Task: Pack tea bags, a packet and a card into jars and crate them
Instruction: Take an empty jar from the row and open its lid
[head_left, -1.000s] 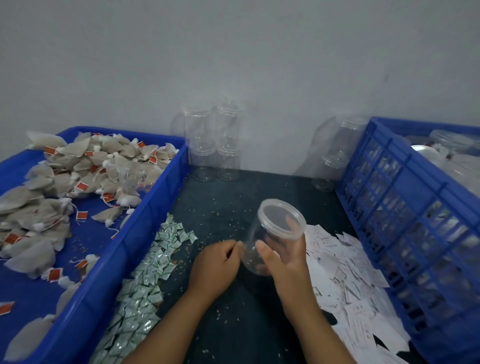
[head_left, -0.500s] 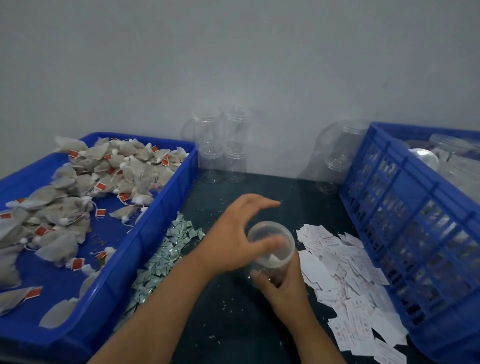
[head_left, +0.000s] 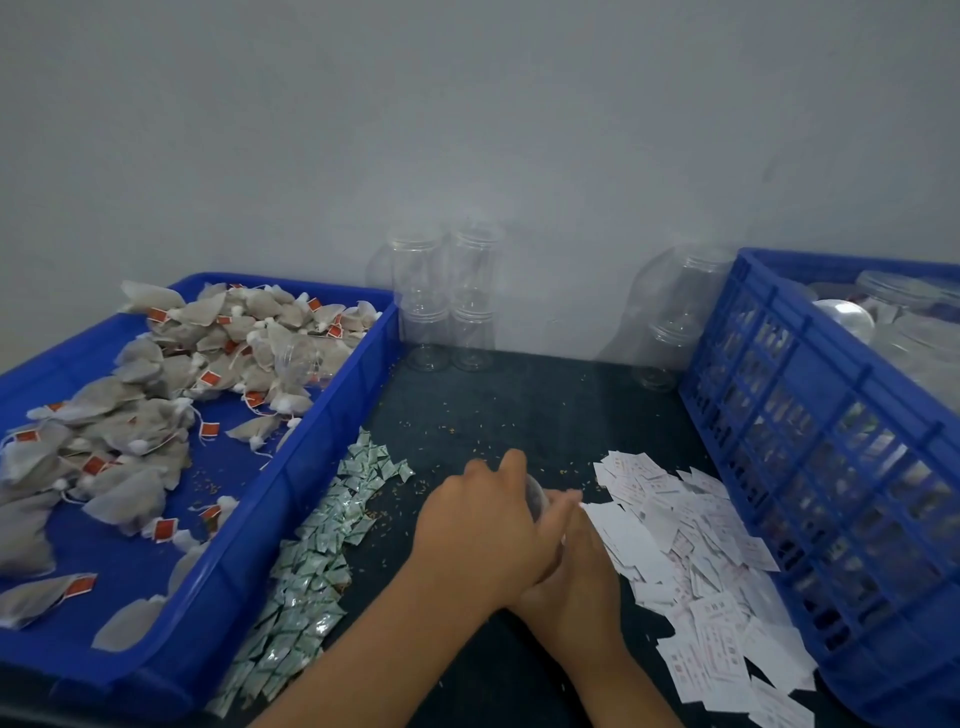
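Note:
A small clear plastic jar (head_left: 538, 500) stands on the dark table in the middle, almost wholly hidden by my hands. My left hand (head_left: 483, 525) lies over its lidded top with fingers wrapped down round the rim. Just below and to the right, my right hand (head_left: 582, 577) grips the jar's body from the near side. Tea bags (head_left: 156, 415) with red tags fill the blue tray (head_left: 332, 441) on the left. Green-white packets (head_left: 322, 545) lie beside the tray. White cards (head_left: 691, 561) are piled to the right of my hands. What the jar contains is hidden.
A blue slatted crate (head_left: 831, 467) stands at the right with lidded jars (head_left: 904, 306) inside. Empty clear jars are stacked by the wall (head_left: 447, 306) and next to the crate (head_left: 670, 332). Another jar (head_left: 301, 358) lies among the tea bags. Loose grains dot the table.
The jar came down from a raised tilt to the table. My left hand swung over it and now covers its top; my right hand stayed on the jar.

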